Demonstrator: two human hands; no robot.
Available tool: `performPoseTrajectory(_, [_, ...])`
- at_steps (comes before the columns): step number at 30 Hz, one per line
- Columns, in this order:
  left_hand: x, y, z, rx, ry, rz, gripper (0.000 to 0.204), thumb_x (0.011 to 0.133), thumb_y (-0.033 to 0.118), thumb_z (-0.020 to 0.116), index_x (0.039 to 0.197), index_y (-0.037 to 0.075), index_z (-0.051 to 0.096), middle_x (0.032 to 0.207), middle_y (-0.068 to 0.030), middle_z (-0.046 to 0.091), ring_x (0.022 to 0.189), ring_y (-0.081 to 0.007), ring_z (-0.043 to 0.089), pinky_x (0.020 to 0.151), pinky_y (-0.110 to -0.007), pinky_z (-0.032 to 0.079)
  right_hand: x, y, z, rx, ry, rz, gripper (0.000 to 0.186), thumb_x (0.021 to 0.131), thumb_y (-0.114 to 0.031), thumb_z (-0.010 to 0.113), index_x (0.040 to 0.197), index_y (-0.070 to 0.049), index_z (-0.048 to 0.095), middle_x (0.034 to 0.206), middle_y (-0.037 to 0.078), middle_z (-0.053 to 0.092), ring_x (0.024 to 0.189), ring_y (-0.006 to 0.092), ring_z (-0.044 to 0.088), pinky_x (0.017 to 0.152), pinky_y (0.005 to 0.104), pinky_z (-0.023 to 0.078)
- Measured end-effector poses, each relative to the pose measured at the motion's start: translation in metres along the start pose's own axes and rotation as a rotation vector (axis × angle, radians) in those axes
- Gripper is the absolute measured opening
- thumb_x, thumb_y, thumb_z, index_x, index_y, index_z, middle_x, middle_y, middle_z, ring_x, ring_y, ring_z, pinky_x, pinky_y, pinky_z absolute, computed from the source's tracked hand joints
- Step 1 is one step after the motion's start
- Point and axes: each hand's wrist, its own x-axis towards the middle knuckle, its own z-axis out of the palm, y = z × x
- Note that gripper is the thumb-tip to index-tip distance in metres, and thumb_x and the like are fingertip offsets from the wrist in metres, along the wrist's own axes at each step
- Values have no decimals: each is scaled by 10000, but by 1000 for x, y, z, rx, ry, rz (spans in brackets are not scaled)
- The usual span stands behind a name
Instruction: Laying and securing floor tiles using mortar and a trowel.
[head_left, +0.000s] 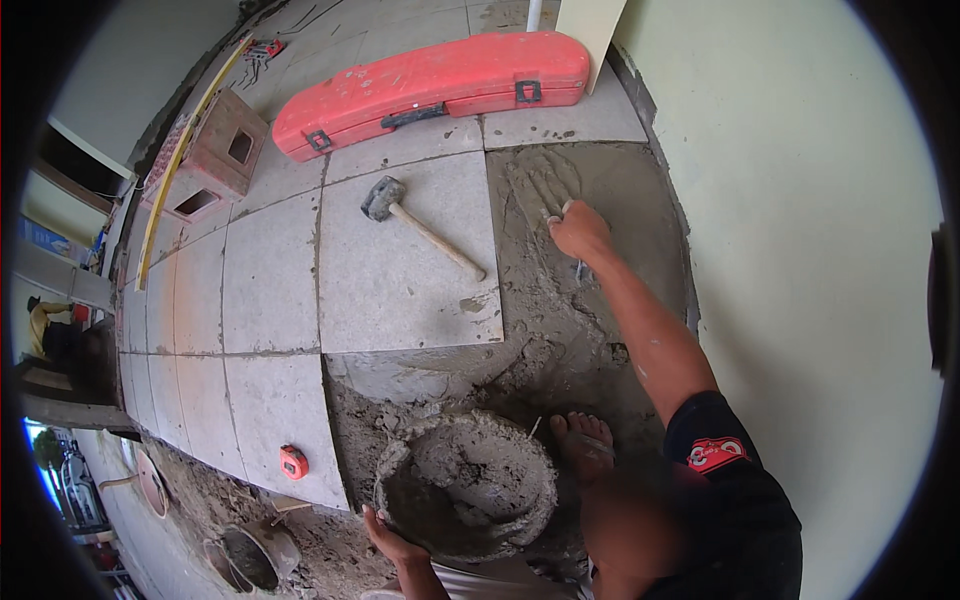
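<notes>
Trowel (541,200), mortar-coated, low against wet mortar (640,195) at upper right of the frame, near the pale wall (800,250). Probably a trowel, at least: smeared the same grey as the bed and hard to make out in exact outline. Held in the right hand (582,232), grip folded closed around the handle. Ridged strokes in the mortar beside the blade.

Left hand (395,540) at bottom centre, against the lower left side of a round basin (535,455), fingers at the outer rim; whether pinching it or merely resting there, impossible to tell. Inside the basin, grey mortar, crusted up the walls. Just right of it, a bare foot (590,430); farther right, a dark sleeve (715,440).

On a large pale tile (400,300) at centre, left of the wet bed, a mallet (430,233), head toward upper left, wooden handle slanting down to the right. Across the top of the frame, a long red case (440,90) with dark latches. At upper left, a long yellow bar (178,155) across the left side of a reddish block (215,165) with openings. At lower left, a red tape measure (294,462) on another tile, and below it a tilted bucket (285,545) among rubble. At far left, another person (50,325), well apart.
</notes>
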Motion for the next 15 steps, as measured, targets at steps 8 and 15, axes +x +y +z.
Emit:
performPoseTrajectory(8, [-6, 4, 7, 19, 6, -32, 684, 950, 564, 531, 1354, 13, 567, 1281, -165, 662, 1148, -352, 648, 1004, -463, 514, -16, 17, -3, -137, 67, -27, 309, 906, -260, 627, 1053, 10, 661, 1046, 252, 716, 1034, 434, 683, 906, 515, 538])
performPoseTrajectory(15, [-3, -8, -2, 46, -24, -17, 675, 948, 563, 533, 1363, 32, 566, 1321, -169, 639, 1200, -357, 616, 1035, -471, 492, 5, 76, -37, -250, 211, 54, 279, 899, -251, 633, 1034, -9, 675, 1047, 228, 729, 1030, 409, 698, 899, 512, 549])
